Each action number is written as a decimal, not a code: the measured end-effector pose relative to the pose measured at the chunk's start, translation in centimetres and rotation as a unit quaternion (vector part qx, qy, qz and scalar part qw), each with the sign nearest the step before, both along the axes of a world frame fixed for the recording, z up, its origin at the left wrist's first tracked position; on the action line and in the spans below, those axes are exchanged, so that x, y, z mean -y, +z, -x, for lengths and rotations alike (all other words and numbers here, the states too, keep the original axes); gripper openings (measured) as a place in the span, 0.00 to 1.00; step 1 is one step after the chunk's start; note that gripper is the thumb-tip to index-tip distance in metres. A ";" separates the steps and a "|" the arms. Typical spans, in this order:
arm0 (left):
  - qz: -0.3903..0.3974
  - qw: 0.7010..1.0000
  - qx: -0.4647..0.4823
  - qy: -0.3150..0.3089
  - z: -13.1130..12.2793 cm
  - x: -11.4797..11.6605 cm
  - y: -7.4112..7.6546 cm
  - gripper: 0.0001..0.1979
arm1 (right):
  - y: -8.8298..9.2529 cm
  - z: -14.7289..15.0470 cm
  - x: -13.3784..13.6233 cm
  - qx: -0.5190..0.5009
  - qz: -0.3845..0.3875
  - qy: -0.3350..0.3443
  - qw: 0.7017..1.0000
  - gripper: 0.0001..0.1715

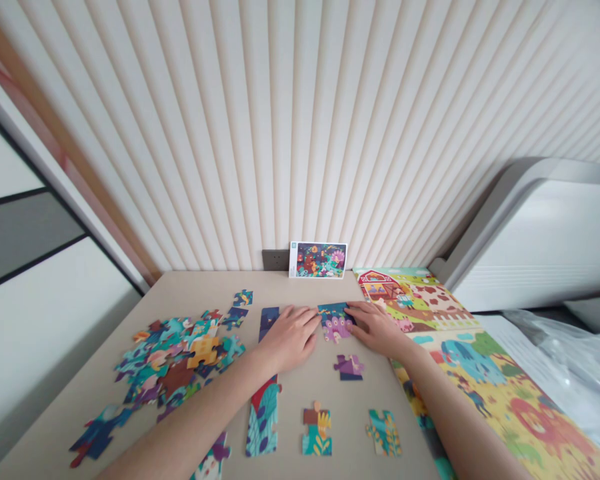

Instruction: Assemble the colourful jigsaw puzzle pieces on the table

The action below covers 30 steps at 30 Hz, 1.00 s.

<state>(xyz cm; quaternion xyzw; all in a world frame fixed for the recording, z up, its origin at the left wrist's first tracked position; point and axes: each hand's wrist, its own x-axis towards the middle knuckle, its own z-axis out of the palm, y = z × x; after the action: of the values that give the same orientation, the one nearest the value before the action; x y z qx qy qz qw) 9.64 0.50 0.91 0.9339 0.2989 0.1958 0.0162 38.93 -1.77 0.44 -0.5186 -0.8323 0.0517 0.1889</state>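
many heaped puzzle pieces (180, 373), upright card (321, 260), animal boards (495, 387)

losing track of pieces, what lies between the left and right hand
In the head view, a blue-and-purple puzzle section lies between the left hand and the right hand. A separate purple piece lies just below it in the picture.

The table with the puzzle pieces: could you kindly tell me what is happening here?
A person's right hand touches a blue-and-purple puzzle section; the left hand lies at its other side. Loose pieces are heaped left of a puzzle strip. A picture card stands at the back.
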 end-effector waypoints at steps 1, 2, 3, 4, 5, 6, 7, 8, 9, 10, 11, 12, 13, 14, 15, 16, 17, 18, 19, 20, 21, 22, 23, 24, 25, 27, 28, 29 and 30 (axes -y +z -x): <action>-0.007 1.000 -0.006 0.004 0.0 0.1 0.2 0.17 | 0.0 0.1 0.0 0.004 -0.004 -0.003 1.000 0.23; -0.015 1.000 -0.014 0.006 0.0 0.3 0.5 0.17 | 0.1 0.3 0.1 0.008 -0.007 -0.007 1.000 0.23; -0.025 0.999 -0.023 0.006 -0.1 0.5 0.9 0.16 | 0.2 0.5 0.1 0.014 -0.010 -0.010 1.000 0.22; -0.035 0.999 -0.035 0.006 -0.1 0.8 1.4 0.16 | 0.3 0.6 0.2 0.022 -0.012 -0.012 1.000 0.22; -0.045 0.998 -0.045 0.004 0.0 1.2 2.0 0.15 | 0.4 0.8 0.3 0.030 -0.012 -0.014 0.999 0.22; -0.052 0.997 -0.054 0.004 0.1 1.7 2.6 0.13 | 0.5 0.8 0.3 0.039 -0.013 -0.015 0.999 0.22; -0.057 0.996 -0.061 0.005 0.3 2.3 3.2 0.12 | 0.5 0.9 0.4 0.046 -0.014 -0.016 0.999 0.21; -0.060 0.996 -0.066 0.006 0.6 3.1 3.8 0.10 | 0.5 0.9 0.4 0.049 -0.015 -0.018 0.999 0.21; -0.061 0.996 -0.070 0.006 1.1 4.1 4.3 0.09 | 0.5 0.9 0.4 0.049 -0.018 -0.019 0.998 0.21; -0.062 0.995 -0.075 0.003 1.7 5.2 4.7 0.09 | 0.3 0.9 0.4 0.048 -0.021 -0.021 0.998 0.20; -0.061 0.995 -0.080 0.000 2.5 6.4 5.0 0.08 | 0.2 0.9 0.3 0.046 -0.024 -0.022 0.998 0.20; -0.059 0.994 -0.087 -0.004 3.4 7.8 5.1 0.09 | 0.1 0.9 0.3 0.045 -0.028 -0.024 0.998 0.20; -0.057 0.994 -0.092 -0.008 4.4 9.2 5.1 0.09 | -0.1 0.9 0.3 0.047 -0.031 -0.027 0.998 0.20; -0.051 0.994 -0.098 -0.004 5.4 10.6 5.0 0.10 | -0.2 0.8 0.2 0.050 -0.034 -0.031 0.998 0.19; -0.050 0.994 -0.095 0.002 6.4 12.0 4.8 0.11 | -0.4 0.8 0.2 0.056 -0.036 -0.034 0.997 0.19; -0.051 0.994 -0.095 0.018 7.4 13.3 4.4 0.13 | -0.5 0.8 0.1 0.063 -0.037 -0.037 0.997 0.19; -0.058 0.994 -0.087 0.039 8.3 14.5 4.1 0.14 | -0.6 0.7 0.1 0.071 -0.037 -0.039 0.996 0.20; -0.061 0.993 -0.084 0.055 9.1 15.5 3.7 0.15 | -0.7 0.7 0.0 0.078 -0.036 -0.040 0.996 0.20; -0.059 0.992 -0.082 0.070 9.8 16.4 3.4 0.16 | -0.8 0.6 -0.1 0.083 -0.036 -0.041 0.995 0.20; -0.056 0.992 -0.080 0.080 10.3 17.2 3.1 0.17 | -1.0 0.5 -0.2 0.088 -0.036 -0.042 0.995 0.20; -0.050 0.992 -0.080 0.086 10.8 17.8 2.8 0.18 | -1.1 0.4 -0.3 0.092 -0.037 -0.044 0.994 0.21; -0.044 0.992 -0.079 0.092 11.3 18.4 2.7 0.18 | -1.3 0.3 -0.4 0.096 -0.038 -0.045 0.994 0.21; -0.041 0.992 -0.076 0.097 11.7 18.8 2.7 0.18 | -1.5 0.3 -0.4 0.098 -0.039 -0.046 0.993 0.21; -0.038 0.991 -0.074 0.102 12.1 19.3 2.8 0.18 | -1.7 0.2 -0.5 0.100 -0.041 -0.047 0.993 0.22; -0.035 0.991 -0.071 0.105 12.5 19.6 3.0 0.18 | -1.8 0.1 -0.5 0.101 -0.042 -0.047 0.993 0.22; -0.030 0.992 -0.053 0.114 13.3 19.9 3.5 0.18 | -1.8 -0.1 -0.5 0.100 -0.049 -0.042 0.993 0.22; -0.024 0.992 -0.043 0.118 13.7 19.6 3.9 0.17 | -1.8 -0.3 -0.5 0.100 -0.055 -0.038 0.993 0.23; -0.016 0.992 -0.032 0.124 14.2 19.0 4.2 0.17 | -1.7 -0.5 -0.5 0.098 -0.062 -0.035 0.993 0.23; -0.007 0.991 -0.023 0.132 14.6 17.9 4.4 0.16 | -1.5 -0.7 -0.6 0.094 -0.070 -0.035 0.992 0.23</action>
<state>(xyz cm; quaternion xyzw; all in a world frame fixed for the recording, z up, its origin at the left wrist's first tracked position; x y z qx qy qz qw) -4.95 -17.43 5.33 0.8904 0.4189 0.1764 -0.0235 39.62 -1.18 -1.08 -0.5357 -0.8292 -0.0622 0.1470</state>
